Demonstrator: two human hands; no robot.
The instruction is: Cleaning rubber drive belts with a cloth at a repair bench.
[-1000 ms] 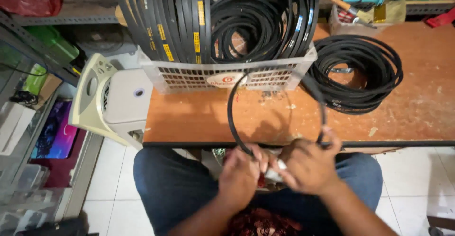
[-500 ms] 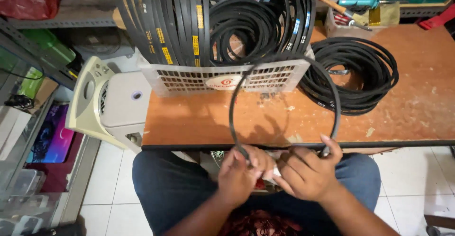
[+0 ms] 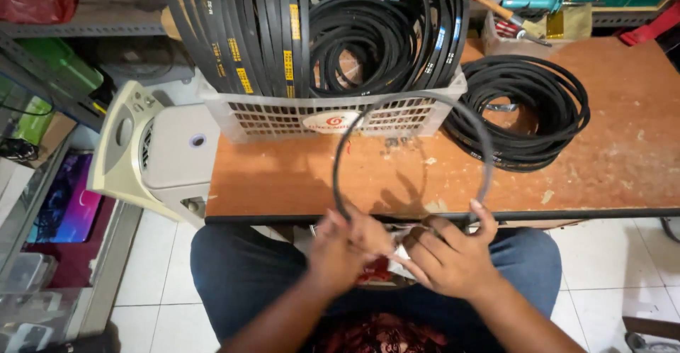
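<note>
A thin black rubber belt (image 3: 397, 99) stands as an open loop over the near edge of the orange table (image 3: 623, 161). My left hand (image 3: 347, 250) pinches its lower left part above my lap. On the lower right side, my right hand (image 3: 453, 254) grips the belt, thumb raised along it. Between both hands a small white piece (image 3: 400, 243) shows, partly hidden by fingers.
A white plastic basket (image 3: 333, 115) packed with upright black belts stands mid-table. A stack of coiled black belts (image 3: 528, 112) lies to its right. Tools and a small box (image 3: 517, 20) sit at the back right. A cream plastic appliance (image 3: 152, 158) stands left of the table.
The belt loop has widened and risen toward the basket. Both hands stayed over my lap, and my right thumb has lifted along the belt.
</note>
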